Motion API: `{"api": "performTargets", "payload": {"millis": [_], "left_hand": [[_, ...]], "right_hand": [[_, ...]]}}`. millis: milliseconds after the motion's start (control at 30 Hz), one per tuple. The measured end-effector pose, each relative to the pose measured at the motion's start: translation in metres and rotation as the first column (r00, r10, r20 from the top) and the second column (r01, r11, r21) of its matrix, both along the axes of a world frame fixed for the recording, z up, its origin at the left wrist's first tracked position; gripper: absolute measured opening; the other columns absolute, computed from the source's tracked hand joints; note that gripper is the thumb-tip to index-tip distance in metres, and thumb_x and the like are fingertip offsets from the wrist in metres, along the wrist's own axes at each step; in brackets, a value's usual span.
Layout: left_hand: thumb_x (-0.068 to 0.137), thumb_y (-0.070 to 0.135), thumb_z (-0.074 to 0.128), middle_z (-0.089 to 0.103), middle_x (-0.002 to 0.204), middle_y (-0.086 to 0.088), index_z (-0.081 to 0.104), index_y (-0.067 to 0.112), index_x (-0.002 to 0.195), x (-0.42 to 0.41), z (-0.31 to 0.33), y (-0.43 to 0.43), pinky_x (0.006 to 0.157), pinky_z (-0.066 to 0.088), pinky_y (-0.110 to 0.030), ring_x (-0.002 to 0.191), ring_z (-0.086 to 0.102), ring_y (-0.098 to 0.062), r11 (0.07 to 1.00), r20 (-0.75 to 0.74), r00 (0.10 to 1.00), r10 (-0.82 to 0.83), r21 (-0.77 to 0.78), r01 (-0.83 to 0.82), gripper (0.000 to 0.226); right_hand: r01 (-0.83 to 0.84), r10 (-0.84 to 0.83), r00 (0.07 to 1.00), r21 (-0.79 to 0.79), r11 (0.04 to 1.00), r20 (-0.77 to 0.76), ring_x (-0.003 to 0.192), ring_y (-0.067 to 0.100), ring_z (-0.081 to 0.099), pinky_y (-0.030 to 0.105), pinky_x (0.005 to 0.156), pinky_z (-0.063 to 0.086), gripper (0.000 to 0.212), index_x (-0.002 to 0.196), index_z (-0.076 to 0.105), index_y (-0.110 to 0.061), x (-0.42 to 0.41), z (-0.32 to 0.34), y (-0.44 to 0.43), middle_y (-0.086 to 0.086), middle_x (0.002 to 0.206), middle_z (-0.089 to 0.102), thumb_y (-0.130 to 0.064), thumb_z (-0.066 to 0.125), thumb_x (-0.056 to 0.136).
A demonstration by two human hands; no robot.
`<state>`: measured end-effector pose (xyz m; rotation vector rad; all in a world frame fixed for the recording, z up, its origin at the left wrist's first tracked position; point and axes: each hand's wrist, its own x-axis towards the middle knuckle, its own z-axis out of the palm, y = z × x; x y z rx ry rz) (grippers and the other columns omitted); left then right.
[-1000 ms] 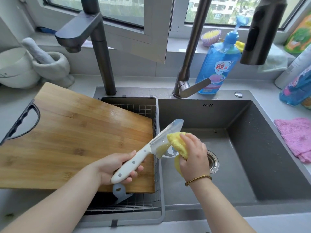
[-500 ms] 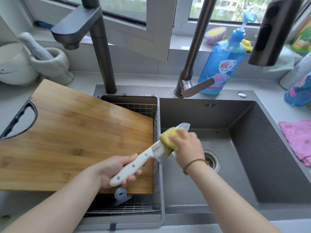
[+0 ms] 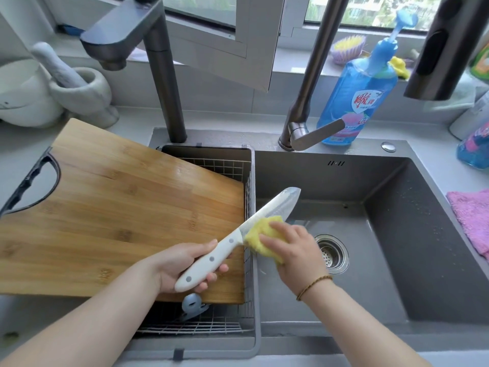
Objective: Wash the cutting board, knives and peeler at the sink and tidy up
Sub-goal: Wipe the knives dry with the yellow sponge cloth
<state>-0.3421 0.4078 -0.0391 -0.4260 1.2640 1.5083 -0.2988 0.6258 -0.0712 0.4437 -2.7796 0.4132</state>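
My left hand (image 3: 182, 266) grips the white handle of a knife (image 3: 275, 207), whose blade points up and right over the grey sink (image 3: 397, 234). My right hand (image 3: 296, 250) holds a yellow sponge (image 3: 260, 230) pressed against the blade near the handle. The bamboo cutting board (image 3: 119, 205) lies flat across the wire basket (image 3: 232, 168) and the counter on the left. A pale blue peeler (image 3: 193, 308) pokes out from under the board's near edge, inside the basket.
Two dark faucets (image 3: 164, 83) (image 3: 312, 83) rise behind the sink. A blue soap bottle (image 3: 362, 94) stands at the back. A pink cloth (image 3: 473, 218) lies on the right counter. A mortar and pestle (image 3: 79, 88) sits at the back left. The drain strainer (image 3: 333, 254) is beside my right hand.
The sponge has slid down the blade from near the tip toward the handle, uncovering the tip. The knife's handle has turned slightly in my left hand.
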Motion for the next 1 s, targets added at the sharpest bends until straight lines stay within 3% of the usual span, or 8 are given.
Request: {"api": "performTargets", "payload": {"millis": [133,367,500,533,667,767,900,1000], "left_hand": [[0.096,0.028,0.041,0.067,0.073,-0.008,0.055,0.003,0.114,-0.004,0.007,0.001,0.04,0.049,-0.023,0.051,0.059,-0.013,0.999,-0.044,0.998,-0.044,-0.026,0.043,0.034],[0.096,0.023,0.042,0.068,0.07,-0.006,0.051,0.005,0.118,-0.006,0.008,-0.002,0.038,0.046,-0.019,0.048,0.057,-0.011,0.99,-0.111,0.99,-0.093,-0.114,0.08,0.03],[0.096,0.023,0.041,0.067,0.069,-0.007,0.05,0.004,0.12,-0.005,0.007,0.002,0.037,0.044,-0.018,0.046,0.056,-0.012,0.993,-0.103,0.992,-0.074,-0.099,0.063,0.031],[0.096,0.023,0.041,0.067,0.07,-0.008,0.05,0.004,0.119,-0.005,0.006,0.001,0.036,0.044,-0.018,0.046,0.055,-0.012,0.994,-0.099,0.993,-0.065,-0.094,0.056,0.031],[0.097,0.023,0.041,0.069,0.077,-0.011,0.05,0.005,0.118,-0.005,0.005,0.0,0.036,0.044,-0.019,0.047,0.056,-0.014,0.995,-0.093,0.994,-0.051,-0.086,0.043,0.029],[0.096,0.022,0.042,0.068,0.076,-0.012,0.05,0.006,0.117,-0.005,0.004,0.0,0.036,0.045,-0.019,0.047,0.057,-0.015,0.997,-0.08,0.996,-0.034,-0.077,0.027,0.028],[0.096,0.021,0.042,0.067,0.072,-0.012,0.051,0.006,0.112,-0.006,0.007,0.0,0.037,0.046,-0.02,0.048,0.058,-0.015,0.998,-0.06,0.998,-0.029,-0.058,0.026,0.024],[0.095,0.021,0.043,0.068,0.075,-0.012,0.051,0.006,0.111,-0.007,0.006,-0.001,0.04,0.05,-0.023,0.053,0.062,-0.016,0.996,-0.051,0.997,-0.05,-0.082,0.045,0.023]], "right_hand": [[0.258,-0.258,0.966,0.046,0.965,-0.006,0.053,0.026,0.06,0.029,0.04,0.048,0.067,0.074,0.073,-0.026,-0.013,0.005,0.005,0.006,0.085,0.071,0.002,0.081,0.014],[0.108,-0.107,0.994,0.038,0.993,-0.005,0.058,0.029,0.062,0.028,0.044,0.048,0.048,0.077,0.074,-0.024,-0.011,0.006,0.0,0.007,0.09,0.07,-0.001,0.068,0.036],[0.458,-0.466,0.842,0.097,0.884,0.272,0.111,0.032,0.046,0.034,0.084,0.043,0.055,0.124,0.055,-0.031,-0.036,0.016,0.013,0.002,0.14,0.041,-0.003,0.054,0.077],[0.471,-0.469,0.833,0.067,0.879,0.294,0.111,0.031,0.045,0.033,0.085,0.043,0.055,0.124,0.054,-0.031,-0.034,0.019,0.008,0.002,0.139,0.041,-0.002,0.049,0.078],[0.083,-0.089,0.99,0.062,0.995,0.113,0.053,0.026,0.058,0.027,0.041,0.047,0.049,0.078,0.07,-0.03,-0.019,0.011,-0.012,0.006,0.086,0.069,-0.008,0.054,0.037],[0.06,-0.071,0.983,0.065,0.996,0.169,0.063,0.03,0.062,0.032,0.048,0.05,0.046,0.082,0.074,-0.028,-0.028,0.024,-0.003,0.004,0.094,0.069,-0.005,0.063,0.043],[0.416,-0.426,0.841,0.103,0.903,0.335,0.117,0.03,0.039,0.032,0.09,0.039,0.052,0.125,0.052,-0.034,-0.045,0.029,0.016,-0.002,0.143,0.032,-0.005,0.046,0.083],[0.229,-0.218,0.938,-0.009,0.973,0.27,0.085,0.039,0.059,0.041,0.064,0.05,0.049,0.096,0.07,-0.027,-0.04,0.033,-0.007,0.009,0.113,0.06,0.001,0.051,0.061]]}}
